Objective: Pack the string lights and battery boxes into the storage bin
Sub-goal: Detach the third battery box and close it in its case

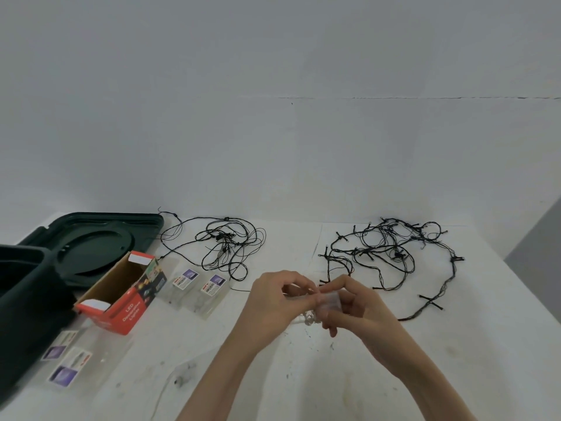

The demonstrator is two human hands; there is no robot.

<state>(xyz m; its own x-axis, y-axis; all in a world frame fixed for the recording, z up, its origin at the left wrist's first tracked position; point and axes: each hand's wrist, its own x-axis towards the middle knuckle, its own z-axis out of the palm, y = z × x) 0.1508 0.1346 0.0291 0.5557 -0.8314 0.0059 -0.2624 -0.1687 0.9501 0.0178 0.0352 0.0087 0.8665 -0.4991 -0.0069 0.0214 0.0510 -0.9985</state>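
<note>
A: So, where are we?
B: storage bin (27, 314) far left, within reach for loading; thin string lights (224, 244) loose on tabletop (455, 360); left grip (270, 302) and right grip (361, 314) both pinching a clear battery box (329, 300), likely tidying its lead; thicker string lights (388, 253) far right, unpacked.
A: Next?
B: My guess: coil, then bin.

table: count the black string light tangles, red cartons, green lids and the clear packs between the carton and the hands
black string light tangles: 2
red carton: 1
green lid: 1
clear packs: 2
total: 6
</note>
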